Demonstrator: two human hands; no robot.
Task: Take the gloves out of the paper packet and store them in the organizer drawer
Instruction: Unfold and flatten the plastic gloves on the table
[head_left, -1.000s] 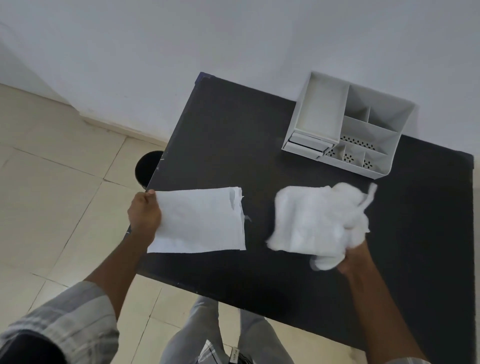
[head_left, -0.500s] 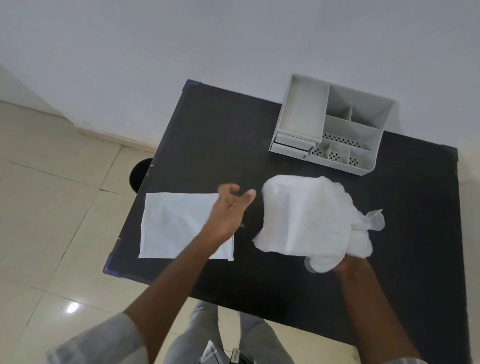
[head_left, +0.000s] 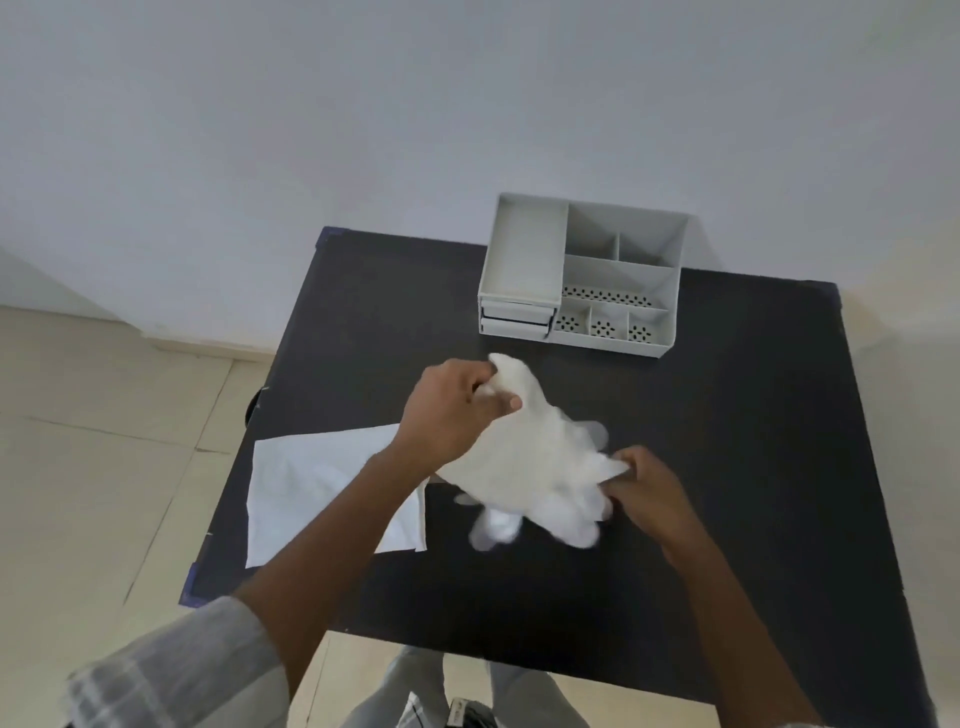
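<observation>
Since the frame half a second back, our left hand (head_left: 451, 413) has crossed over from above the paper packet and taken hold of the gloves (head_left: 530, 457), which only the right hand held before. The bundle has swung round too: it now stretches on a slant between both hands, where earlier it hung bunched above the right one.

The gloves are a crumpled white mass held over the middle of the black table (head_left: 753, 441), in front of the organizer and not in it. Their lower edge is blurred, so we cannot tell whether it brushes the tabletop. Our left hand pinches the upper left end of the bundle, thumb and fingers curled round a tuft of it. Our right hand (head_left: 652, 491) grips the lower right end, fingers curled into the material.

The paper packet (head_left: 317, 483) lies flat near the table's left edge, white and creased, with our left forearm crossing above its right part. No hand touches it.

The grey organizer (head_left: 582, 275) stands at the far side of the table, close to the wall (head_left: 415, 130). It has a deep tray on its left with two shallow drawers (head_left: 516, 319) stacked under that tray, both pushed in, and several open compartments on its right, the front ones with perforated floors.

Beyond the table's left edge we see pale floor tiles (head_left: 104, 441), and our checked sleeve (head_left: 176, 670) shows at the lower left.
</observation>
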